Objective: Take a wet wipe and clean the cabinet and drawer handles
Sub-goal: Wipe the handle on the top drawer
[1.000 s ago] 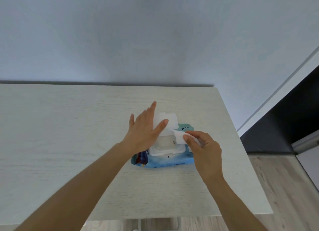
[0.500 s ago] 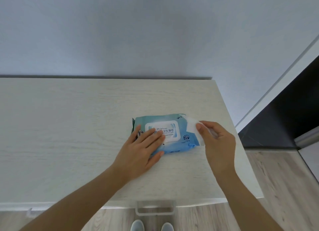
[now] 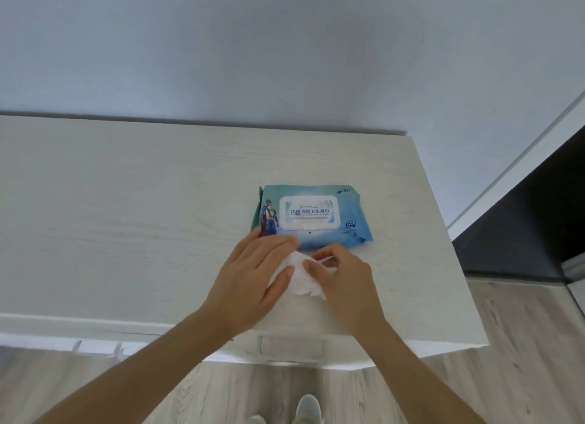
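the pack of wet wipes (image 3: pixel 311 216), open a second ago, now lies shut right of centre on the cabinet top (image 3: pixel 126 218), and just below it the left hand (image 3: pixel 253 281) and right hand (image 3: pixel 342 278) together pinch the freed wet wipe (image 3: pixel 300 281), ready for the drawer handle (image 3: pixel 291 349) at lower centre.

Both hands, left (image 3: pixel 253 278) and right (image 3: pixel 342 275), hold a white wipe (image 3: pixel 300 279) near the closed pack (image 3: pixel 311 216).

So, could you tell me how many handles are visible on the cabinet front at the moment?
1 clear handle, below the cabinet top's front edge, under the hands. Faint shapes further left may be more; too unclear to count.
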